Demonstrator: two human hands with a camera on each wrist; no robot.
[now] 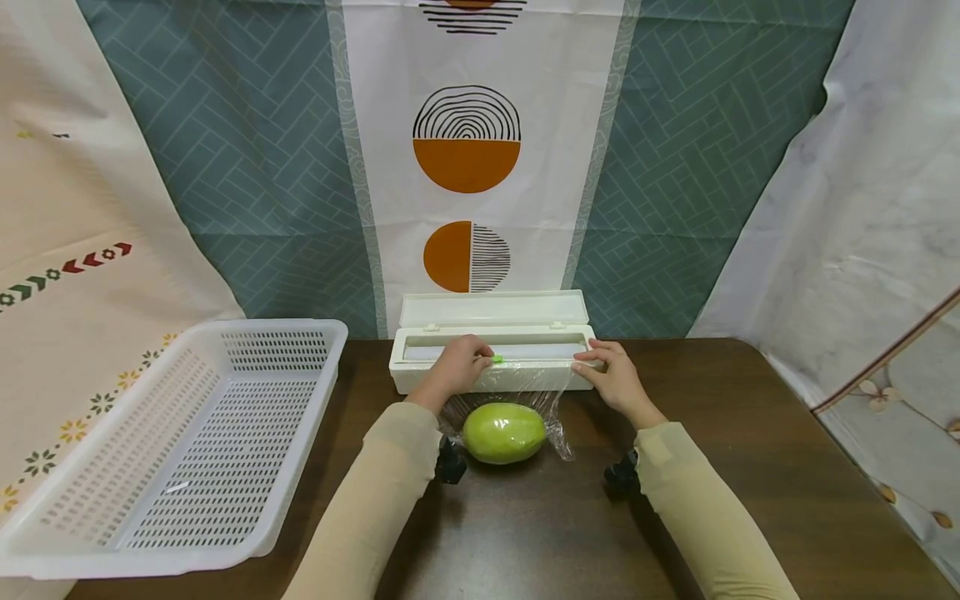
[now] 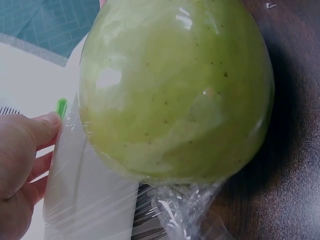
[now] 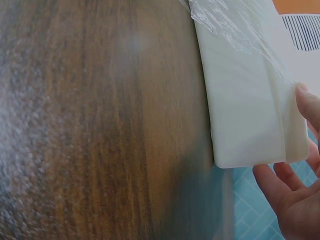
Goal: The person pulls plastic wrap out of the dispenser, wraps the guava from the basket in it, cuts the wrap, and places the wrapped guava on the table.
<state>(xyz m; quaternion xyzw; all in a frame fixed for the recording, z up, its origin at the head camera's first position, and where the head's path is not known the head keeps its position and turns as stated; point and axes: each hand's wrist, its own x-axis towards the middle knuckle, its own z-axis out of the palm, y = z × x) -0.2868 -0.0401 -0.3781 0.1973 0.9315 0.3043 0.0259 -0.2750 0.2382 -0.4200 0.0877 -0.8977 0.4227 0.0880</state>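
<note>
Well, speckled green fruit (image 1: 504, 433) gleams in film (image 2: 182, 212), left fingers (image 2: 46, 127) pinching a slider (image 2: 61, 107), right fingers (image 3: 272, 184) holding a box (image 3: 245, 112)

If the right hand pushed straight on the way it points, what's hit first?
The white box, at its right end. The right hand is against it there, thumb touching, though the other fingers' exact depth is hard to judge.

You can read no text, label or brand here. No number or sign is legible to you.
</note>
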